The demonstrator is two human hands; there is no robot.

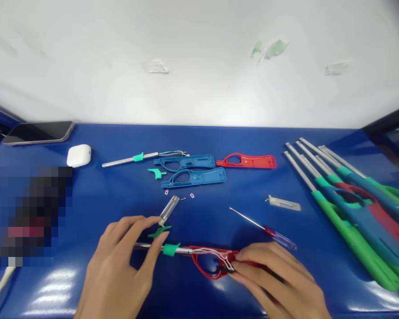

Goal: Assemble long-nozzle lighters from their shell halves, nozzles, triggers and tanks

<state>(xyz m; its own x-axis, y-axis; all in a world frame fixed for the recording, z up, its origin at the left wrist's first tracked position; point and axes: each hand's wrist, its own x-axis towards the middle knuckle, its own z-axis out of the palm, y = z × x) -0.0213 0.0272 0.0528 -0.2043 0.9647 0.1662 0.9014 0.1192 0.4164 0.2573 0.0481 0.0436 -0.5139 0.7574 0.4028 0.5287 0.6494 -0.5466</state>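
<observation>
My left hand (pixel 119 266) pinches a small green trigger (pixel 158 231) between thumb and index finger. Just below it, a metal lighter tube (pixel 184 250) with a green collar (pixel 170 249) runs into a red lighter casing half (pixel 204 270). My right hand (pixel 275 277) grips the casing's handle end, its fingertips at the white wires (pixel 216 252) and a small black part (pixel 223 268). The fingers hide most of that handle. A clear fuel tank (pixel 169 210) lies right beside my left index fingertip.
A screwdriver (pixel 252 220) and another fuel tank (pixel 284 203) lie beyond my right hand. Blue casing halves (pixel 199 177), a red half (pixel 259 161) and a wired tube (pixel 119 162) are farther back. Several whole lighters (pixel 349 230) lie right; earbud case (pixel 79 155) and phone (pixel 40 132) left.
</observation>
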